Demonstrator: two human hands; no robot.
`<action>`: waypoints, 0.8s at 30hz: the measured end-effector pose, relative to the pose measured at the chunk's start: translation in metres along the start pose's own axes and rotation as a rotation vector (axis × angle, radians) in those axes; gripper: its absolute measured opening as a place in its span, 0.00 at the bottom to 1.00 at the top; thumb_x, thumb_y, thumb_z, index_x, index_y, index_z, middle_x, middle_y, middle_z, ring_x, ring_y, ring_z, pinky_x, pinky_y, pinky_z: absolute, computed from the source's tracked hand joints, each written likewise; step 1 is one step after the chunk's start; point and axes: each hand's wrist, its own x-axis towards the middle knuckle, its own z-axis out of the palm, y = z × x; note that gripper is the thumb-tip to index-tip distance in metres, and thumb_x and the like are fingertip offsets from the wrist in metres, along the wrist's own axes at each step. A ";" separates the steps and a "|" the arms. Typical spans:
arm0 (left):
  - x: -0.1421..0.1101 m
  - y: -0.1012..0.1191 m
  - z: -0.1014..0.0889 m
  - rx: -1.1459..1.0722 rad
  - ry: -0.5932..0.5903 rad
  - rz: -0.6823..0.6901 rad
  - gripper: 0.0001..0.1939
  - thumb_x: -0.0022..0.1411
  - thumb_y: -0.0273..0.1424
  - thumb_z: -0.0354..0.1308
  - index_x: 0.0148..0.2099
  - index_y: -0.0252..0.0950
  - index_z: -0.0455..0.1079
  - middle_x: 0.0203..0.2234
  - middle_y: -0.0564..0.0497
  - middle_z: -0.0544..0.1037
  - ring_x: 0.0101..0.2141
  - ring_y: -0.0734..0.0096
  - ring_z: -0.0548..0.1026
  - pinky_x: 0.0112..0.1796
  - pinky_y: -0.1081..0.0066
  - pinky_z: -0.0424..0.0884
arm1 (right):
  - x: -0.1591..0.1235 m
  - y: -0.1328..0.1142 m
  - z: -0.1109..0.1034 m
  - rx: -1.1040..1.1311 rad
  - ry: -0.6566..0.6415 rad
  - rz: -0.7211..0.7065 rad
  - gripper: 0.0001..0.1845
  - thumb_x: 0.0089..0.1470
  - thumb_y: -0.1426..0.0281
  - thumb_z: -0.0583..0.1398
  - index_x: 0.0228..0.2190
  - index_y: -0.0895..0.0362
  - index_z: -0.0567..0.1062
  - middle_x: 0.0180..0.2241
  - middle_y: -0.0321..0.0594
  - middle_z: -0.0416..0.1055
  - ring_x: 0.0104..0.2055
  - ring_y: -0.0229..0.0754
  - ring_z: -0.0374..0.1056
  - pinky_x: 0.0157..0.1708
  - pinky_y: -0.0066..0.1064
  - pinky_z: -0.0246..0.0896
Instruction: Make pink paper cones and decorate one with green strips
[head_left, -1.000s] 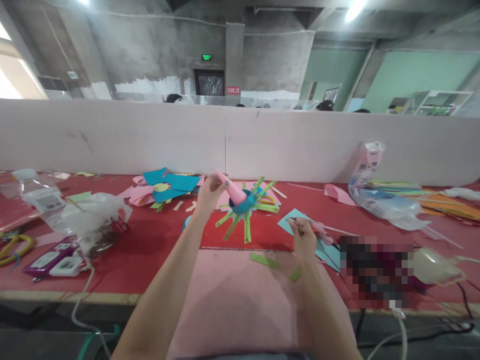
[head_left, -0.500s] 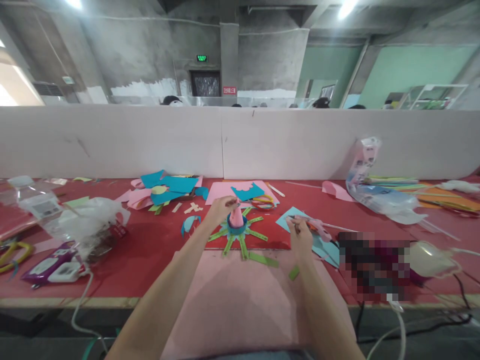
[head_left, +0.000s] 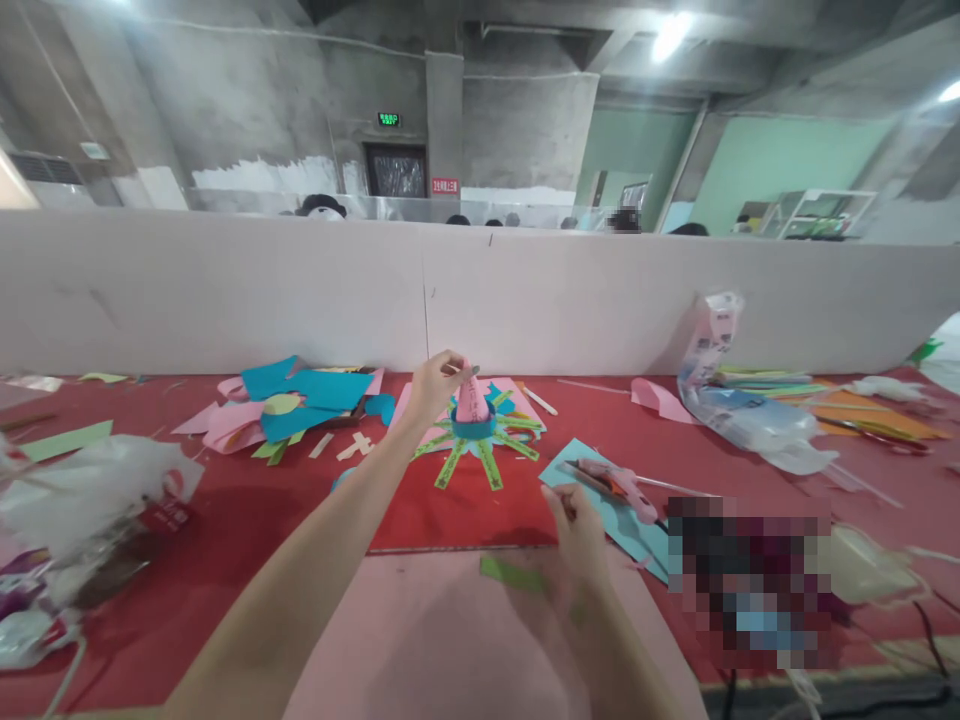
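My left hand (head_left: pixel 433 385) pinches the tip of a pink paper cone (head_left: pixel 469 400). The cone stands in a blue paper ring with green strips (head_left: pixel 480 452) fanning out like rays, set on a red sheet (head_left: pixel 465 510). My right hand (head_left: pixel 576 530) hovers low over the near edge of that sheet, fingers curled, and I see nothing in them. A pink glue gun (head_left: pixel 615 482) lies on a light-blue paper (head_left: pixel 600 500) just right of that hand. A loose green strip (head_left: pixel 511 574) lies on the pink sheet (head_left: pixel 450 640) in front of me.
Blue, pink and green paper scraps (head_left: pixel 292 400) lie at the back left. A crumpled clear bag (head_left: pixel 90 500) sits at the left. A plastic packet of coloured paper (head_left: pixel 742 400) lies at the right. A white partition (head_left: pixel 420 290) closes off the table's far side.
My left hand set the cone piece down on the red sheet, then shifted it farther back. My right hand let go of the glue gun and drew back toward me.
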 end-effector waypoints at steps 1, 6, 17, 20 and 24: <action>0.005 0.001 0.007 -0.017 -0.007 -0.008 0.12 0.51 0.40 0.57 0.30 0.35 0.69 0.25 0.53 0.74 0.26 0.75 0.69 0.29 0.76 0.65 | -0.003 -0.002 0.003 0.010 -0.026 0.017 0.18 0.51 0.54 0.53 0.24 0.57 0.66 0.18 0.29 0.55 0.21 0.34 0.53 0.24 0.25 0.52; 0.030 0.003 0.049 -0.149 -0.104 -0.082 0.13 0.51 0.39 0.57 0.32 0.34 0.71 0.27 0.51 0.75 0.24 0.76 0.69 0.25 0.77 0.64 | -0.020 -0.009 0.017 0.016 -0.244 0.024 0.16 0.50 0.56 0.55 0.23 0.57 0.67 0.17 0.31 0.61 0.20 0.33 0.57 0.22 0.24 0.53; 0.105 0.008 0.166 -0.236 -0.325 0.007 0.09 0.54 0.32 0.55 0.36 0.35 0.74 0.32 0.51 0.78 0.29 0.74 0.73 0.32 0.77 0.68 | 0.023 0.004 0.040 0.029 -0.263 0.110 0.15 0.43 0.49 0.55 0.17 0.42 0.73 0.09 0.35 0.61 0.12 0.42 0.59 0.11 0.30 0.48; 0.117 -0.001 0.197 -0.209 -0.345 -0.001 0.08 0.55 0.30 0.55 0.36 0.36 0.74 0.33 0.51 0.78 0.30 0.74 0.74 0.33 0.77 0.68 | 0.036 0.006 0.042 0.007 -0.271 0.129 0.12 0.42 0.51 0.58 0.19 0.42 0.76 0.11 0.37 0.63 0.15 0.44 0.63 0.10 0.30 0.48; 0.121 -0.028 0.228 -0.186 -0.373 -0.088 0.09 0.55 0.27 0.55 0.38 0.34 0.74 0.35 0.48 0.78 0.34 0.71 0.75 0.36 0.74 0.69 | 0.003 -0.001 0.022 0.007 -0.269 0.095 0.08 0.49 0.56 0.57 0.29 0.42 0.75 0.28 0.36 0.72 0.32 0.43 0.69 0.19 0.28 0.61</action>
